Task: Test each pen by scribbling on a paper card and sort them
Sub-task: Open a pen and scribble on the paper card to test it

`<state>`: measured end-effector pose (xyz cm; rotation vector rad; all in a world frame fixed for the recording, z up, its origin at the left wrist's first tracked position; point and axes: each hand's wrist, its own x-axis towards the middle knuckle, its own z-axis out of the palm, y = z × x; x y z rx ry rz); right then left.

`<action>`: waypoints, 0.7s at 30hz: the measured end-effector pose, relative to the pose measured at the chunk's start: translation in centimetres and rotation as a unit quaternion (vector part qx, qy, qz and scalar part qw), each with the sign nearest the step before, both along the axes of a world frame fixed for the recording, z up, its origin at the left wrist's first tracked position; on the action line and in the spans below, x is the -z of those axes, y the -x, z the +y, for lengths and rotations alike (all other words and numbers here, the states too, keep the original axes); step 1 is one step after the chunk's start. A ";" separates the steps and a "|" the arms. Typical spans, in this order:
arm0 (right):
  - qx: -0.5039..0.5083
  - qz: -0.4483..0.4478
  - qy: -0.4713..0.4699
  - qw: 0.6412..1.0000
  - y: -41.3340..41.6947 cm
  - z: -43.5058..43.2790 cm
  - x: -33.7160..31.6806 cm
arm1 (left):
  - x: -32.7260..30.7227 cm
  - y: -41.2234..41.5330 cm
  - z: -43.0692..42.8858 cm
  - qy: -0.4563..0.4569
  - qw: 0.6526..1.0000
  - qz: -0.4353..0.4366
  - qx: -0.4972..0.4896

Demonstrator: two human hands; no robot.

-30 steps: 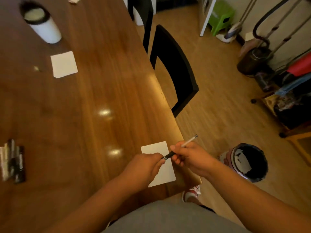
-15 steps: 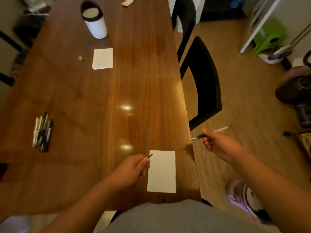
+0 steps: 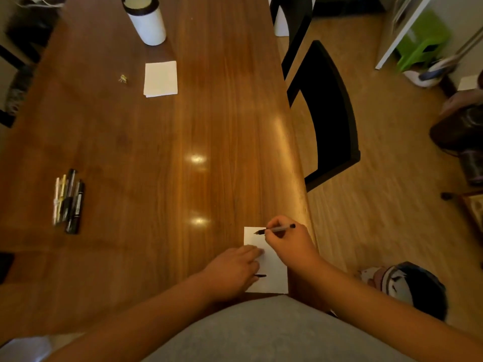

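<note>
The pen point(image 3: 277, 228) lies almost crosswise in my view, with its dark tip pointing left and its capped rear end to the right and a touch higher. I can read no print on its barrel. The tip sits over the far left corner of the paper card point(image 3: 273, 273), at the table's point(image 3: 156, 152) near right edge. I cannot tell whether it touches. The right hand point(image 3: 290, 244) is curled round the pen. The left hand point(image 3: 232, 267) lies with its fingers stretched flat on the card, and a short dark stub point(image 3: 260, 275) pokes out from under it. Far left lies a bunch of pens point(image 3: 68, 201), lengthwise away from me, their labels too blurred to read. Beyond are a second card point(image 3: 160, 79) and a white cup point(image 3: 147, 22).
</note>
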<state>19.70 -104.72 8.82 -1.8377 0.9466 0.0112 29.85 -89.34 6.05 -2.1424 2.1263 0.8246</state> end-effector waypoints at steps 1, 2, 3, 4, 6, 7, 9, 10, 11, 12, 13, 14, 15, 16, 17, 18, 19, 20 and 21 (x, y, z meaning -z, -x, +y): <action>-0.008 0.004 0.003 1.000 -0.1 0.4 0.2 | 0.2 0.0 0.1 -0.002 1.000 -0.006 0.012; -0.014 0.007 0.005 1.000 -0.2 0.6 0.4 | 0.4 0.0 0.2 -0.002 1.000 -0.010 0.017; -0.018 0.008 0.005 1.000 -0.3 0.9 0.6 | 0.6 0.0 0.3 0.001 1.000 -0.011 0.019; -0.019 0.008 0.004 1.000 -0.3 1.1 0.8 | 0.7 0.1 0.4 0.007 1.000 -0.010 0.019; -0.022 0.008 0.007 1.000 -0.4 1.4 1.2 | 0.8 0.2 0.4 0.022 0.999 -0.006 0.024; -0.027 0.009 0.012 1.000 -0.4 1.5 1.3 | 0.8 0.3 0.4 0.030 0.999 -0.002 0.024; -0.037 0.012 0.027 0.999 -0.7 1.8 1.5 | 0.8 0.3 0.4 0.044 0.999 0.009 0.020; -0.040 0.013 0.032 0.999 -0.9 1.9 1.5 | 0.7 0.3 0.3 0.048 0.999 0.016 0.015; -0.042 0.013 0.036 0.998 -1.1 1.9 1.5 | 0.7 0.2 0.3 0.048 0.998 0.025 0.008; -0.043 0.013 0.039 0.998 -1.2 1.8 1.5 | 0.6 0.1 0.4 0.047 0.998 0.031 0.002; -0.042 0.012 0.042 0.998 -1.4 1.8 1.5 | 0.6 0.1 0.5 0.045 0.998 0.033 0.000; -0.040 0.013 0.047 0.998 -1.4 1.7 1.4 | 0.6 0.1 0.5 0.043 0.999 0.030 0.003; -0.038 0.017 0.051 0.998 -1.5 1.6 1.4 | 0.6 0.2 0.5 0.039 0.999 0.024 0.007; -0.035 0.022 0.055 0.998 -1.4 1.5 1.4 | 0.6 0.2 0.5 0.033 0.999 0.017 0.012; -0.035 0.026 0.060 0.997 -1.3 1.3 1.4 | 0.6 0.3 0.4 0.027 0.999 0.008 0.019; -0.035 0.028 0.064 0.997 -1.2 1.2 1.4 | 0.5 0.3 0.3 0.025 0.999 -0.002 0.028; -0.035 0.029 0.066 0.997 -1.0 1.1 1.4 | 0.4 0.3 0.1 0.026 0.999 -0.013 0.037; -0.034 0.028 0.065 0.997 -0.9 1.0 1.4 | 0.3 0.4 -0.1 0.028 0.999 -0.020 0.042; -0.034 0.029 0.064 0.997 -0.8 0.9 1.4 | 0.3 0.4 -0.3 0.031 0.998 -0.024 0.043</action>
